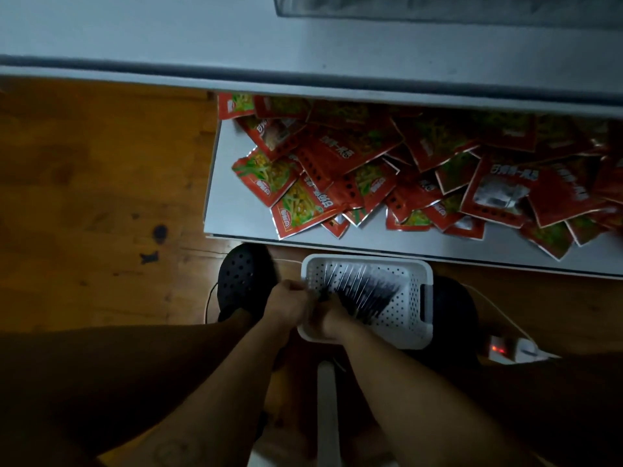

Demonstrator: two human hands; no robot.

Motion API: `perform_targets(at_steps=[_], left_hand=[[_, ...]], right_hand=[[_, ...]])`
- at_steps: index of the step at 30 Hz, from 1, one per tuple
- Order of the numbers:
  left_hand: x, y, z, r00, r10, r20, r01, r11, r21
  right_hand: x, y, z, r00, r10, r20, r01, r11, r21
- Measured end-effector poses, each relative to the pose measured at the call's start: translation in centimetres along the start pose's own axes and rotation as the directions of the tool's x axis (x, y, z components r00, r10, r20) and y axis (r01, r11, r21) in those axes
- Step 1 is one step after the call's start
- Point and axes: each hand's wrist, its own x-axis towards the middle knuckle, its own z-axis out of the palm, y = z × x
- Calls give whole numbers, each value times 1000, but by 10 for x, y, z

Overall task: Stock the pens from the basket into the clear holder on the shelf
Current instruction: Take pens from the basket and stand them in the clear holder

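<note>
A white perforated basket (418,315) sits on the floor below the shelves. Inside it lies a fan of several dark pens (367,291) with pale tips pointing away from me. My left hand (286,301) grips the near ends of the pens at the basket's left rim. My right hand (332,315) is inside the basket beside it, fingers curled round the same bunch. The clear holder (448,8) stands on the upper shelf at the top right, only its lower part in view.
A lower shelf (232,210) carries a heap of red snack packets (387,166). The upper grey shelf (168,35) juts out above it. My black shoe (244,281) is left of the basket. A power strip with a red light (509,352) and white cables lie at right.
</note>
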Motion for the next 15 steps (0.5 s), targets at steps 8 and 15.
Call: perform_targets(at_steps=[8,15], left_hand=[[-12,16,-11,999,38,-21,-39,998,-41],[-75,45,-18,959,284,15,-284,950,129]], right_hand=[[-30,-8,-36,980,80,-184,-31,966,255],[-115,-3,-75,997,-76,-30,82,884,460]])
